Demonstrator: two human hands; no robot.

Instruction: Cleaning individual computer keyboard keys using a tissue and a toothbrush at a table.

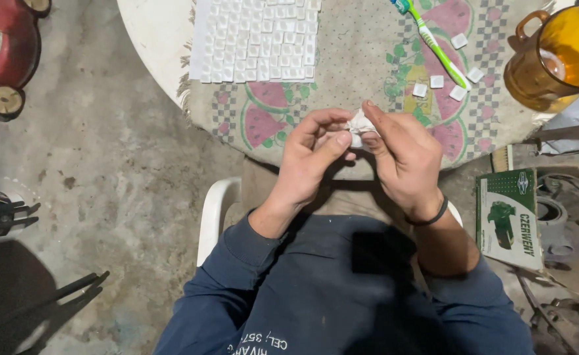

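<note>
While both hands meet over the table's near edge, the small white piece (357, 125) sits pinched between the left hand (312, 161) and right hand (401, 154), fingertips closed on it from either side.

Glossy amber glass jug (559, 56); matt woven tablecloth (362, 79).

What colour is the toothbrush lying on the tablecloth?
The toothbrush is bright green and white, with a blue-green head; it shows best in the head view.
</note>
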